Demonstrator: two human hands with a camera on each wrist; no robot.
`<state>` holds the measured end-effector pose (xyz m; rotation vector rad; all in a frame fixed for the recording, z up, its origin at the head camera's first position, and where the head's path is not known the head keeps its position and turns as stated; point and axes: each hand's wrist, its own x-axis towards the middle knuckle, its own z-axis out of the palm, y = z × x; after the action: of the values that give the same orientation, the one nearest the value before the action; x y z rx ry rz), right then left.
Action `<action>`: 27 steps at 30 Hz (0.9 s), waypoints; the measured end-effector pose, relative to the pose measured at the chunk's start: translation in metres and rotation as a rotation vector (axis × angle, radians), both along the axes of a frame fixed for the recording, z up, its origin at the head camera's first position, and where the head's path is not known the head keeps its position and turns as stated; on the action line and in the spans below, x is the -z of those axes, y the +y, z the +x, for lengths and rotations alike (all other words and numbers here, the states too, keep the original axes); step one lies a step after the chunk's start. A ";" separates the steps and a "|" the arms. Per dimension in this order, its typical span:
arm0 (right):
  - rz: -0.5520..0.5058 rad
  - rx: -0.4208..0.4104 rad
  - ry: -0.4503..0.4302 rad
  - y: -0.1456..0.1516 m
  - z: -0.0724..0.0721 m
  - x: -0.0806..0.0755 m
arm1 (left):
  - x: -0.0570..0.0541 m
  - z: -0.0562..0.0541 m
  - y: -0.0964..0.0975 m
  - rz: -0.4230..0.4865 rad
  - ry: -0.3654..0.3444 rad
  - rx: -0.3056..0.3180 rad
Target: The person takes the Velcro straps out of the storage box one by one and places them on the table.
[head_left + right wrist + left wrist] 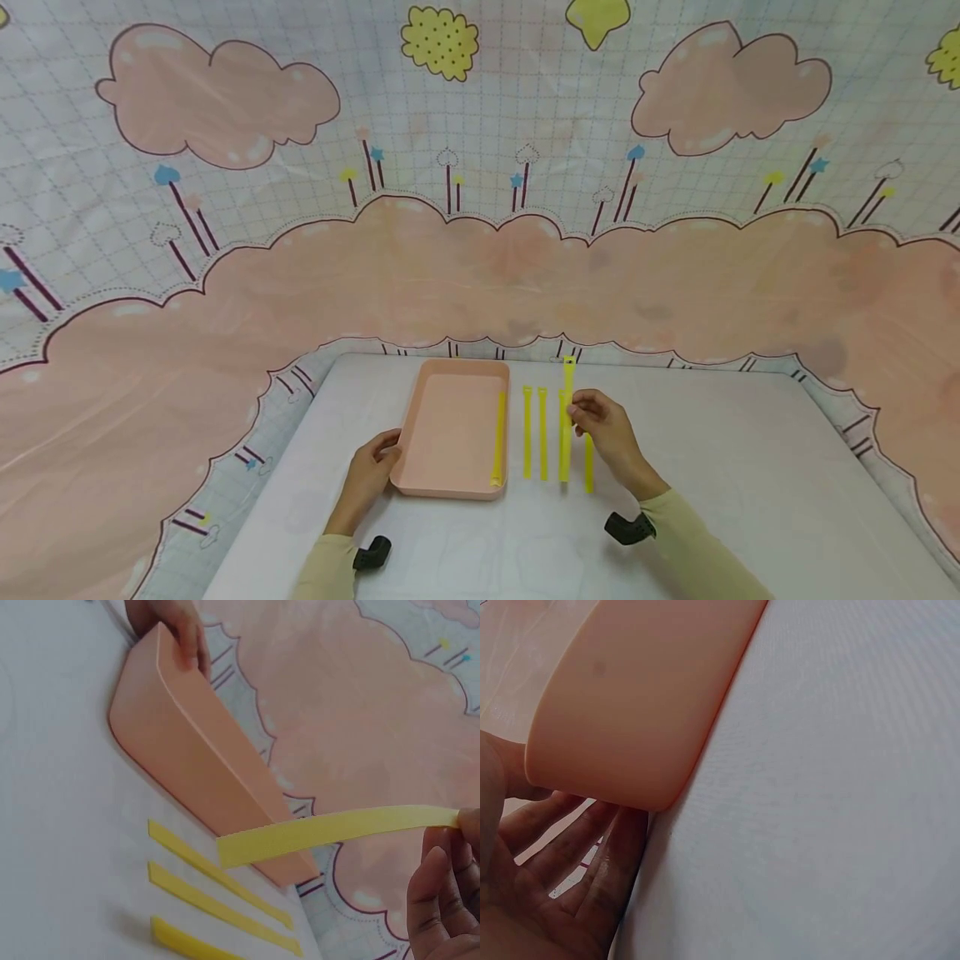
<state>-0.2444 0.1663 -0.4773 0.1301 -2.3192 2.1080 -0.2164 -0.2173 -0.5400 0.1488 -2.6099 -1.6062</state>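
Note:
My right hand [611, 433] pinches a yellow cable tie [568, 385], a flat strip with a slotted head, held up above the table. In the right wrist view its notched end [247, 844] points away from the fingers. Several more yellow cable ties [527, 433] lie side by side beneath and beside that hand, partly hidden by it. My left hand [365, 479] grips the left rim of a shallow pink tray [450, 433], thumb at the rim and fingers against the wall. Inside the tray, one yellow cable tie [498, 442] lies along the right wall.
The white table [750, 483] carries the tray left of the row of ties. Behind it hangs a cloth [480, 275] printed with clouds. A black wrist device [630, 528] is worn at the right sleeve, another [372, 553] at the left.

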 end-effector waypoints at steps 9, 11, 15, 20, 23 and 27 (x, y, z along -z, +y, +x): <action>0.026 0.008 0.015 0.019 0.002 0.004 | -0.002 0.001 0.001 -0.012 0.001 -0.003; 0.021 0.017 0.015 0.023 0.002 0.004 | -0.002 0.001 0.001 -0.010 0.002 -0.005; 0.026 0.039 -0.007 0.030 0.002 0.004 | -0.003 0.001 0.001 -0.004 0.000 -0.003; 0.039 0.046 -0.052 0.042 0.003 0.006 | -0.004 0.003 0.001 0.008 0.001 -0.005; 0.043 0.046 -0.083 0.050 0.003 0.006 | -0.004 0.003 0.002 0.014 0.005 -0.005; 0.055 0.039 -0.114 0.060 0.004 0.008 | -0.004 0.003 0.002 0.012 0.001 -0.005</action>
<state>-0.2405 0.2261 -0.4848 -0.0361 -2.4210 2.0870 -0.2131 -0.2151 -0.5357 0.1552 -2.5972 -1.6204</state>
